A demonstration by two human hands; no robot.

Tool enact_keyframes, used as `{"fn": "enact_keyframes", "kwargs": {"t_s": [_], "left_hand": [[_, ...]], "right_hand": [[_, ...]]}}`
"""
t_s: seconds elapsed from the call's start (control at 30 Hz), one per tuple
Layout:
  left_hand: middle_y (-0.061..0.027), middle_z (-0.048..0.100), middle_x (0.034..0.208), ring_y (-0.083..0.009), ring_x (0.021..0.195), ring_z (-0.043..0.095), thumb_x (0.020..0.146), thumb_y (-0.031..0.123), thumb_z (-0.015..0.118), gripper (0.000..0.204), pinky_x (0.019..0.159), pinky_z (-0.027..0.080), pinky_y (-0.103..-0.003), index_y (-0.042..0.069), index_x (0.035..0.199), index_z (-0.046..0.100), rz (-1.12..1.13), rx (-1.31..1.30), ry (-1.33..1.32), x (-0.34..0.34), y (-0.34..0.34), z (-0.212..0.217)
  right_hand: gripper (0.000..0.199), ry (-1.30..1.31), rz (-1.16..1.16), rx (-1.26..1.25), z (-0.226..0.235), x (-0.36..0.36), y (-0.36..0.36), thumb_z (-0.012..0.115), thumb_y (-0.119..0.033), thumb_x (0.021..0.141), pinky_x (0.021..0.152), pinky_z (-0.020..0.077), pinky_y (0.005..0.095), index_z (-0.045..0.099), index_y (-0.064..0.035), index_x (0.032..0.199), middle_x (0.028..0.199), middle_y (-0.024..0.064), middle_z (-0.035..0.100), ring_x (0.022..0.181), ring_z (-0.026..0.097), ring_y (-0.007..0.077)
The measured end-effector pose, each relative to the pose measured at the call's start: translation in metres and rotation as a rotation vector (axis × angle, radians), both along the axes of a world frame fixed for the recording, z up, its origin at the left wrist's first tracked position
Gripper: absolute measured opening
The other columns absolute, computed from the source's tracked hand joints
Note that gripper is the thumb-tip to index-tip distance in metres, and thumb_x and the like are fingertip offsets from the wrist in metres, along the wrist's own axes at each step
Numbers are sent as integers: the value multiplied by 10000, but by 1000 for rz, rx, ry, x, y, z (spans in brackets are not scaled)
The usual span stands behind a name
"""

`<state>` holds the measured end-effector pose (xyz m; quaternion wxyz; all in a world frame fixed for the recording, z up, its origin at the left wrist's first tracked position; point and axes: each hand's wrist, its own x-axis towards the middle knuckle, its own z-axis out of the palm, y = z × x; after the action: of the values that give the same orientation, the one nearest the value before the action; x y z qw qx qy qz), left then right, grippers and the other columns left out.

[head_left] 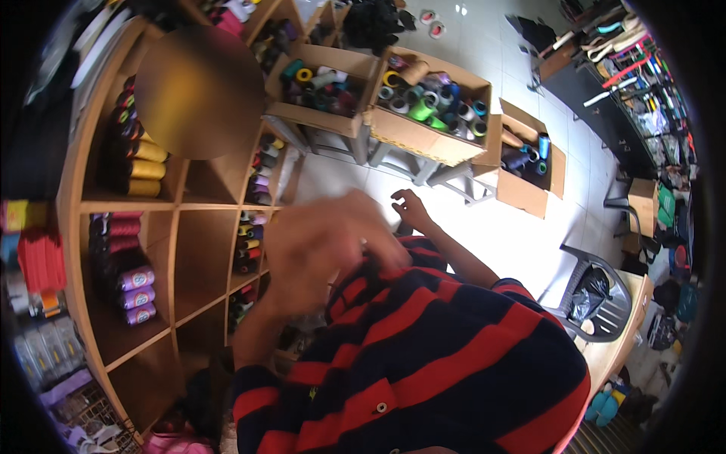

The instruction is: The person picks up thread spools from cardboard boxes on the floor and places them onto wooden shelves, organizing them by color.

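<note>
My left hand (325,242) is raised close in front of my chest, near the collar of my red and dark blue striped shirt (454,356). Motion smears it, so its fingers and anything in them are unclear. Farther off, my right hand (412,208) is held out in the air with fingers loosely bent and apart, and nothing shows in it. Beyond it stands a cardboard box (423,138) full of thread cones, including a bright green cone (423,106). To the left, a wooden shelf unit (175,250) holds yellow thread spools (147,169) and purple-white spools (138,295).
More thread cones fill another cardboard box (318,117) and a lower box (522,189). A grey plastic chair (605,306) with a black bag (591,293) stands at the right. Crowded racks (628,76) line the far right. A round blur covers part of the shelves.
</note>
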<state>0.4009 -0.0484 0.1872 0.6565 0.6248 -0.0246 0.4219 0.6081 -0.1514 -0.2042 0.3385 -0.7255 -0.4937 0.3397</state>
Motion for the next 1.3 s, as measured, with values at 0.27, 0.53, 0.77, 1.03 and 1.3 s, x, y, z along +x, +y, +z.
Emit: {"fn": "enact_keyframes", "kwargs": {"t_s": [0.27,0.53,0.77,1.03,1.3], "left_hand": [[-155,656,892,-242,779,602,949,209,453,314,719,430,-356,-58,939,617,-584,-218,-404,157,-58,37],[-170,636,985,-276,925,601,960,260,424,352,868,416,-406,-41,1060,575,-594,-254,-231,256,-51,11],[-130,639,971,-234,971,617,966,246,441,322,923,432,-383,-13,1098,579,-143,-612,435,293,20,-132],[-48,616,854,-110,758,565,962,183,508,235,731,433,-244,23,1107,601,187,-626,621,285,148,-270],[-33,634,998,-88,904,575,950,208,564,250,784,448,-236,46,1132,621,286,-491,857,285,224,-317]], "right_hand": [[261,62,-262,115,9,109,-42,658,-109,845,706,520,309,612,-58,1097,1046,98,622,806,638,209],[284,225,-488,126,36,185,-57,648,-96,848,712,524,305,581,-34,1118,1056,102,639,829,649,201],[278,563,-621,72,79,217,-44,577,-130,920,748,519,305,559,-22,1176,1100,95,628,891,652,196],[325,771,-584,140,104,261,30,478,-245,983,778,523,308,531,4,1185,962,122,647,844,661,188],[264,584,-516,78,76,305,164,496,-117,943,711,525,268,552,16,1164,903,92,658,780,642,136]]}}
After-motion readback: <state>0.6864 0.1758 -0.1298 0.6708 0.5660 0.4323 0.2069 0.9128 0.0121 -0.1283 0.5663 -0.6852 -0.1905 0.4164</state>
